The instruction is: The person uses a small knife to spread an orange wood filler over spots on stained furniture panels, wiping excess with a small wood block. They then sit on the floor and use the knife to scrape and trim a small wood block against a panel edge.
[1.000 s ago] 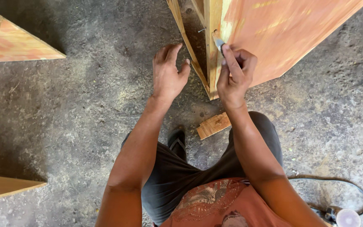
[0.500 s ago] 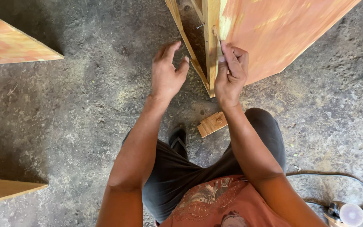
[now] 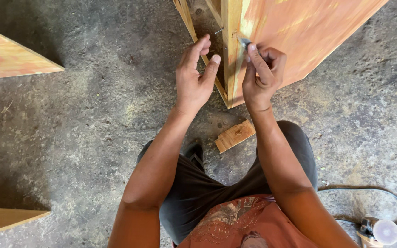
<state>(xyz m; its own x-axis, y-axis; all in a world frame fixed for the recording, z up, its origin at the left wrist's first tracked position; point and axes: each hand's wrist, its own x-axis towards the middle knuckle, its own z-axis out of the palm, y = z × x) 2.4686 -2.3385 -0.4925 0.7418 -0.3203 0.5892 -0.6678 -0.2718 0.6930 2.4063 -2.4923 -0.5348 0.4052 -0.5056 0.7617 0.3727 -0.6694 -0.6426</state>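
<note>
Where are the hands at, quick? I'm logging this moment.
Left hand: open, empty, beside the wooden frame.
Right hand: closed, pinching a small grey piece against the frame's edge.

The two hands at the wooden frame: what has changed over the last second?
Little. The right hand has slid slightly up the wooden post, pressing its small grey piece there. The left hand stays open beside the frame. The wood scrap on the floor has not moved.
</note>
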